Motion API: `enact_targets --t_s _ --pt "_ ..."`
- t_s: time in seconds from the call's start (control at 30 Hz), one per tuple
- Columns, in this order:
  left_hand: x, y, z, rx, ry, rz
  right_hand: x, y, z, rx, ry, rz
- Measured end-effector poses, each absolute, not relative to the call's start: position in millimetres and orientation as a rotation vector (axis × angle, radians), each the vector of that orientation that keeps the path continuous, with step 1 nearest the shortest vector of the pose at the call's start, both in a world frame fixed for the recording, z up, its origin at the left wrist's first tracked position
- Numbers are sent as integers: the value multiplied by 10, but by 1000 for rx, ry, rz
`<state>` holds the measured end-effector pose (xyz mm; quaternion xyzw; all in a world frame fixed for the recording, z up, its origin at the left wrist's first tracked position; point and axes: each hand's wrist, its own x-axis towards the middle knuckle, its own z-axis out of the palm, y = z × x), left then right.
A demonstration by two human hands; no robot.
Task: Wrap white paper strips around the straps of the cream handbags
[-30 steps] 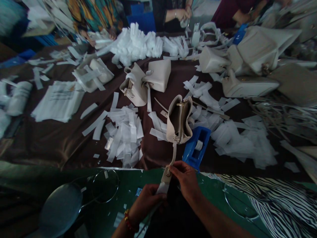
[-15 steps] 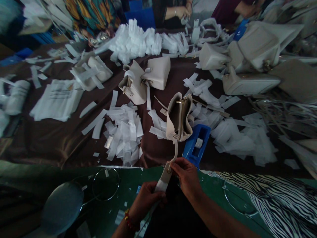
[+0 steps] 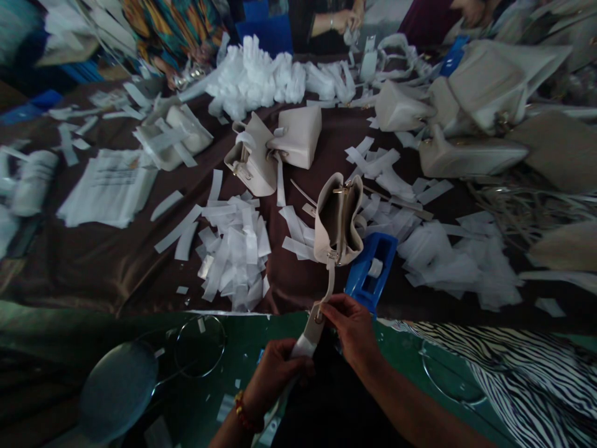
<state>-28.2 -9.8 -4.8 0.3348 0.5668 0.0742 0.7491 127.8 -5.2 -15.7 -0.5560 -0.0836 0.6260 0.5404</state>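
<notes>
So the person's got a beige strap [image 3: 331, 279] in both hands, just off the near edge of the brown-covered table [image 3: 130, 267]. Left hand [image 3: 280, 369], the one with a red beaded bracelet [image 3: 239, 412] at the wrist, has thumb and fingers closed on the white wrapping [image 3: 303, 347] round the strap's lower part. Right hand [image 3: 351, 326] is pinching the strap's wider tab by its metal eyelet, thumb against fingers. The strap runs up from there to the small beige bag [image 3: 338, 221], which sits near the middle of the table with its top gaping and a gold zip pull showing. Just right of the bag there's a blue tape dispenser [image 3: 372, 274] with a white roll in it. Loose pile of white strips [image 3: 237, 252] to the left, another heap [image 3: 459, 264] over on the right. Farther back, two beige bags lie together, more bags [image 3: 485, 93] crowd the far right, and a big mound of white bundles [image 3: 256, 81] sits at the far side, with co-workers' hands [image 3: 347, 22] beyond it.
</notes>
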Motion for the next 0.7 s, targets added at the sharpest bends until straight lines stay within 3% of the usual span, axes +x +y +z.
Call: enact_targets --t_s 0.57,0.7 --pt "-278 6 -40 772 1164 -165 1271 -9 -39 -1499 -377 1544" --pt "-286 9 -74 728 1084 -84 1274 -16 -65 -1506 -353 1525"
